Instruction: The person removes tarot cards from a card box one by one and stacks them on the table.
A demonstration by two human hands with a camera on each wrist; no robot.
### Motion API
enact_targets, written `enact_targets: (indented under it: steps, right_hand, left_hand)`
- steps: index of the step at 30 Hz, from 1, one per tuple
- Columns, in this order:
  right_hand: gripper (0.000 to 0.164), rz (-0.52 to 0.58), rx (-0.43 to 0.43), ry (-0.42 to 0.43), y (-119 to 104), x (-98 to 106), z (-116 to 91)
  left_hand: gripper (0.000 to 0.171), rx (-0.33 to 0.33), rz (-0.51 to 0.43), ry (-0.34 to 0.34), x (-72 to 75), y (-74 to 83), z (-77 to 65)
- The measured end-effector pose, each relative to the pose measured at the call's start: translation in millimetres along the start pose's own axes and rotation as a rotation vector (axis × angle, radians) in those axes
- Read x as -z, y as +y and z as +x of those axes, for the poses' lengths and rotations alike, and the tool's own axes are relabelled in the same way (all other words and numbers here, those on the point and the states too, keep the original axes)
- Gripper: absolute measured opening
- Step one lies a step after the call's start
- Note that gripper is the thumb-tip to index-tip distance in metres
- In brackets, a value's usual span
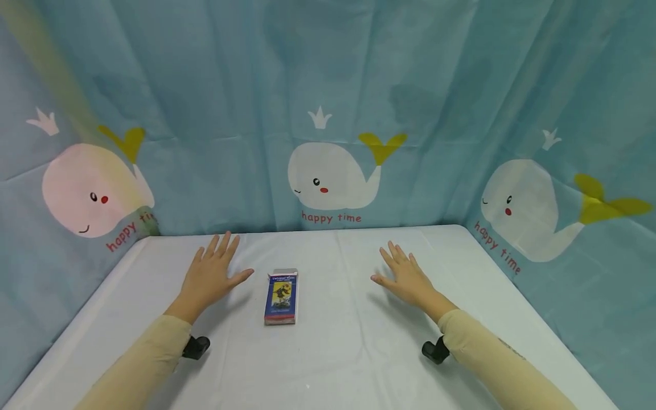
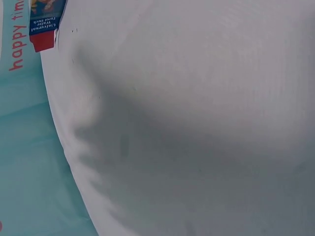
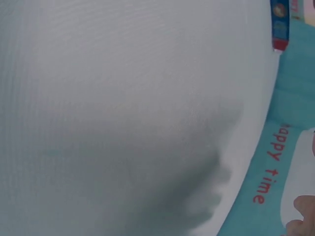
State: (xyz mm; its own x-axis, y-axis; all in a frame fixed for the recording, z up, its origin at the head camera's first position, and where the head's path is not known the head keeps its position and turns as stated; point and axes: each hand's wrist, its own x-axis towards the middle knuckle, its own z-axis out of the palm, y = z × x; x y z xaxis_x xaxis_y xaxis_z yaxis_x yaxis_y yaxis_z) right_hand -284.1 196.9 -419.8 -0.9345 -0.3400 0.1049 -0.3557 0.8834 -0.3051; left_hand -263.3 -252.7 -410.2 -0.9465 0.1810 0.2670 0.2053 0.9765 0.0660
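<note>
A blue tarot card box (image 1: 281, 297) with a yellow picture lies on the white table, its top flap raised at the far end. To its left, my left hand (image 1: 207, 280) is held over the table with fingers spread, palm down, holding nothing. Farther off on the box's right, my right hand (image 1: 408, 282) hovers the same way, fingers straight and apart. In the left wrist view the box (image 2: 45, 19) shows at the upper left corner; in the right wrist view the box (image 3: 280, 22) is cut off at the top right. Fingertips (image 3: 301, 216) show at that view's lower right.
A white cloth (image 1: 333, 364) covers the table. Blue curtains (image 1: 246, 114) printed with white whales and "happy time" stand behind and along both sides. A small black wrist camera (image 1: 196, 347) sits under the left sleeve, another black camera (image 1: 435, 350) under the right.
</note>
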Motion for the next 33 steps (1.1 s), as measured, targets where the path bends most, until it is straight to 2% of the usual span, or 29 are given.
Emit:
enact_targets:
  steps: [9,15,33]
  right_hand:
    - [0.085,0.018,0.030,-0.006,-13,1,-3]
    - [0.084,0.045,0.040,-0.005,-18,0,-4]
    - [0.090,0.082,0.048,-0.020,-28,-11,-7]
  left_hand:
    - [0.092,-0.009,0.008,-0.032,0.7,12.2,0.9]
    - [0.093,-0.013,-0.001,-0.027,-0.2,18.1,0.8]
    - [0.094,-0.014,-0.109,-0.097,-9.6,29.7,-11.8]
